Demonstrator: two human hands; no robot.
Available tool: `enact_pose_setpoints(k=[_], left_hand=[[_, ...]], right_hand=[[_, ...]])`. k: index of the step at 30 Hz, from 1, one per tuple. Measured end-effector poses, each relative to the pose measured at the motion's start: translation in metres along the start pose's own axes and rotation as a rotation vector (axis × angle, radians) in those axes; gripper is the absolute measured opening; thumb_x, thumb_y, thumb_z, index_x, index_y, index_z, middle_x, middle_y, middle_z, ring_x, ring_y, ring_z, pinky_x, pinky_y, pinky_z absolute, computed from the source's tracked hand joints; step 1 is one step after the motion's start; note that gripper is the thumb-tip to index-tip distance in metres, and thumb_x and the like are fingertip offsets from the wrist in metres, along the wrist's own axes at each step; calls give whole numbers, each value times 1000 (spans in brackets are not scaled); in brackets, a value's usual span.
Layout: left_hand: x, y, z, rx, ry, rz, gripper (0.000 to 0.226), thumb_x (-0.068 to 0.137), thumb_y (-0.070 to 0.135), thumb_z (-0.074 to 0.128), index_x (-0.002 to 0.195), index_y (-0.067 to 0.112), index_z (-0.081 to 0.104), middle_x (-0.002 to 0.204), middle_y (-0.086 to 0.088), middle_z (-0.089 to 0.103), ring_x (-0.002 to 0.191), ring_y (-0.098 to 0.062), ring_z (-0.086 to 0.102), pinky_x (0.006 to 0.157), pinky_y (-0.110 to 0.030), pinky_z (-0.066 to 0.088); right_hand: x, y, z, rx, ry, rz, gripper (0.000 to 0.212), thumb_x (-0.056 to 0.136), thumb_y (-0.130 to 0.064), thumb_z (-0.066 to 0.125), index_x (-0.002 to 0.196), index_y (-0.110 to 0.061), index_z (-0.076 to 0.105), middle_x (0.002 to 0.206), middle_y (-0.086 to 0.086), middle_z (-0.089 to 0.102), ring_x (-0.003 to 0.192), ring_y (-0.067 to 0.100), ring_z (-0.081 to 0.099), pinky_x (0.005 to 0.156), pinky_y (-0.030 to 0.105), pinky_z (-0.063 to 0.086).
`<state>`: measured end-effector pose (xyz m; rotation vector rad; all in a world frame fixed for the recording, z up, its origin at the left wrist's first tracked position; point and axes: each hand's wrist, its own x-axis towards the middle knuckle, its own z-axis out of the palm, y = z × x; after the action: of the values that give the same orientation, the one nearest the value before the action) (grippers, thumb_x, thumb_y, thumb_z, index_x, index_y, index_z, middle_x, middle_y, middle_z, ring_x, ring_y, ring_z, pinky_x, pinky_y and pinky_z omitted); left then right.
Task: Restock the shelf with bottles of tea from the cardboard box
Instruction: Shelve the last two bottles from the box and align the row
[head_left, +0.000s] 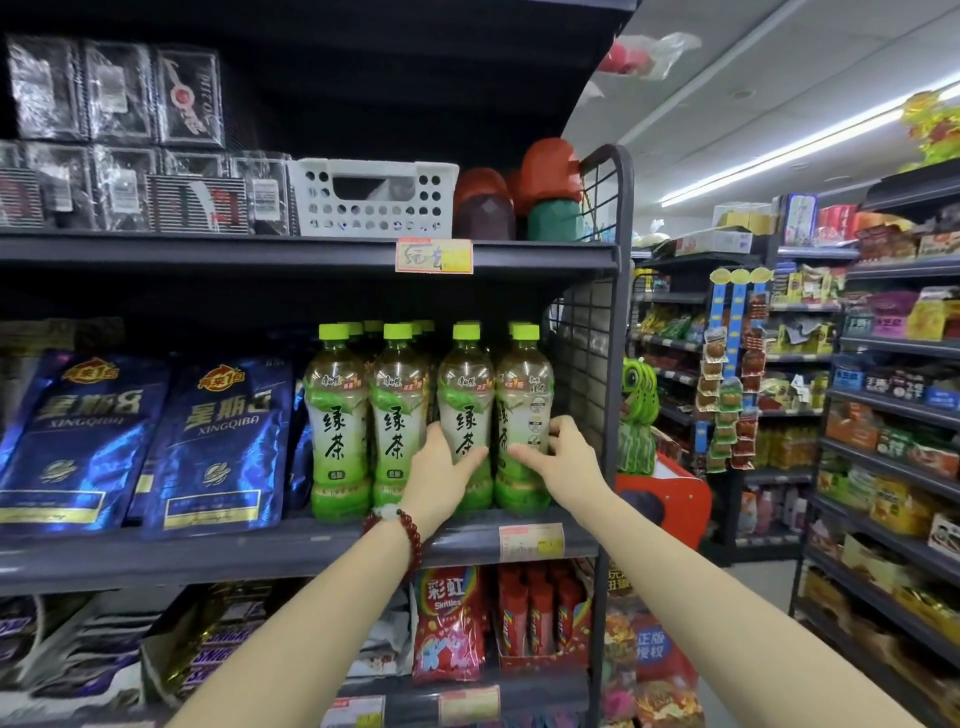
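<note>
Fingers of the left hand (441, 470) are curled round the lower body of the third bottle (464, 415) in the front row, thumb on its left side and the other fingers wrapping across the label. Over on the right hand (558, 457), the fingers are bent round the fourth bottle (523, 415), the one at the end of the row, thumb lying across the front low on the label and fingertips hooked on its right edge. Both bottles stand upright on the middle shelf (291, 551), touching each other, green caps level. Two more front-row bottles (337, 421) stand just to their left, upright too, and more green caps show behind them, so the rows run deep. Whether the two gripped bottles are lifted off the shelf, I cannot tell; their bases look level with the others. A red bead bracelet (408, 538) sits on the left wrist, right over the shelf edge. Blue foil bags (218, 447) lean on the same shelf to the left of the tea. A wire end panel (587, 364) closes the shelf just beside the fourth bottle. Up above, a white perforated basket (371, 200) sits on the next shelf. No cardboard box shows in this view
</note>
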<state>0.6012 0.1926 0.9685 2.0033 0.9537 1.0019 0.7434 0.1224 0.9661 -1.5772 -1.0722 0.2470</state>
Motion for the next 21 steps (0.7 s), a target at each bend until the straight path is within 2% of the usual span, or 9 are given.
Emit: enact_pose_setpoints(k=[4, 8, 11, 13, 16, 18, 21], left_hand=[[1, 0, 0, -35, -18, -25, 81, 90, 38, 55, 149, 8, 8, 153, -15, 26, 140, -28, 30, 113, -40, 29], [1, 3, -1, -72, -18, -36, 82, 89, 36, 58, 148, 8, 10, 151, -13, 31, 137, -27, 35, 112, -40, 33], [0, 2, 0, -81, 16, -48, 81, 87, 36, 60, 148, 9, 15, 148, -13, 36, 135, -27, 38, 110, -40, 35], [0, 1, 0, -108, 18, -48, 80, 85, 36, 63, 147, 11, 19, 146, -11, 40, 132, -25, 41, 110, -42, 37], [-2, 0, 0, -152, -22, -51, 79, 85, 33, 64, 147, 13, 19, 147, -8, 39, 133, -23, 40, 110, -41, 36], [-3, 0, 1, -137, -16, -46, 79, 85, 35, 63, 147, 13, 19, 149, -8, 36, 135, -24, 38, 111, -40, 34], [-4, 4, 5, -108, 48, -56, 79, 86, 34, 63, 147, 10, 19, 150, -10, 35, 136, -26, 36, 109, -38, 33]], right_hand=[[-4, 4, 1, -17, 32, 2, 53, 80, -37, 71, 123, -16, 47, 126, 4, 57, 110, 16, 53, 94, 34, 48], [-8, -1, 11, -143, 175, -76, 60, 75, -41, 74, 122, -12, 50, 115, 4, 54, 105, 16, 49, 89, 28, 41], [-8, -5, 18, -197, 260, -70, 66, 72, -41, 77, 122, -7, 51, 115, 8, 54, 107, 21, 50, 86, 27, 39], [-6, -6, 16, -178, 250, -62, 62, 73, -36, 77, 122, -8, 50, 114, 9, 59, 102, 20, 54, 82, 27, 43], [-8, -4, 1, -59, 155, -20, 71, 76, -30, 76, 133, -11, 39, 114, 6, 58, 95, 15, 52, 84, 27, 44], [-8, -3, -6, -59, 107, -24, 68, 78, -31, 75, 132, -11, 38, 120, 7, 57, 97, 15, 51, 88, 29, 44], [-9, -4, 1, -86, 104, -41, 63, 78, -32, 75, 126, -9, 42, 120, 9, 57, 98, 17, 52, 82, 26, 41]])
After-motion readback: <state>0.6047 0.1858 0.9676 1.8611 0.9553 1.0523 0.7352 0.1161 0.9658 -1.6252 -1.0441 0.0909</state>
